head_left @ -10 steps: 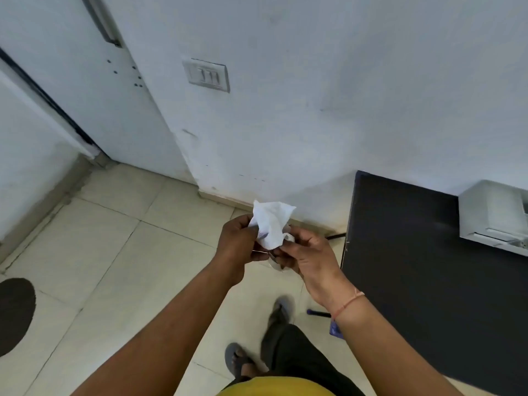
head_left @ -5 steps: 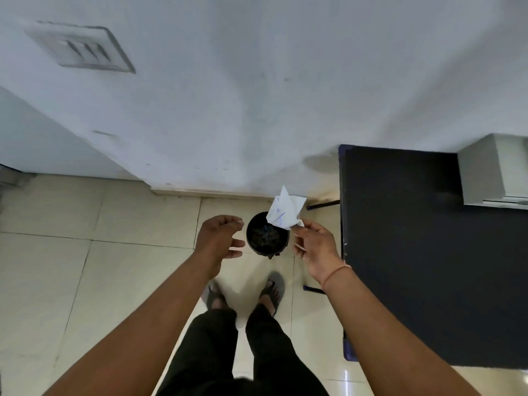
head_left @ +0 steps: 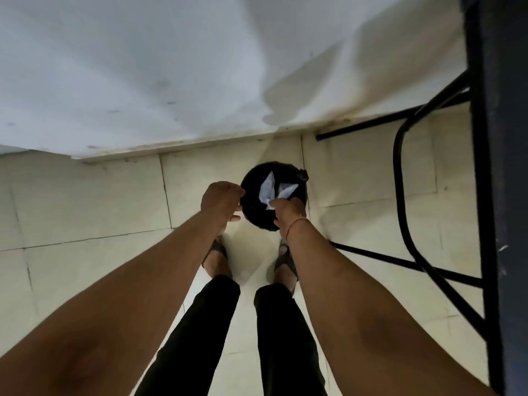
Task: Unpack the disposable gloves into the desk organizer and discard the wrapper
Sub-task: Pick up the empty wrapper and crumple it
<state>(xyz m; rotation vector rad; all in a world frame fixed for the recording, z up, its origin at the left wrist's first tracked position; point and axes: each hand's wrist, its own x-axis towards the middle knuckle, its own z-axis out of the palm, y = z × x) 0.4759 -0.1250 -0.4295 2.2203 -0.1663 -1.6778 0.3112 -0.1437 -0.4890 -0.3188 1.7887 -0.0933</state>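
Note:
A small round black bin (head_left: 254, 214) stands on the tiled floor near the wall, straight below me. My right hand (head_left: 288, 212) holds the white crumpled wrapper (head_left: 271, 191) by its lower edge, right over the bin's mouth. My left hand (head_left: 221, 200) hovers at the bin's left rim with fingers curled loosely and nothing in it. The gloves and the desk organizer are out of view.
The dark desk edge (head_left: 497, 167) runs down the right side, with its black metal frame (head_left: 405, 195) beside the bin. A white wall (head_left: 171, 67) rises behind the bin. My feet in sandals (head_left: 217, 258) stand just short of it on the cream tiles.
I have leaned over the bin, so it looks larger. My right hand brought the wrapper down over its mouth, and my left hand moved to the bin's left rim.

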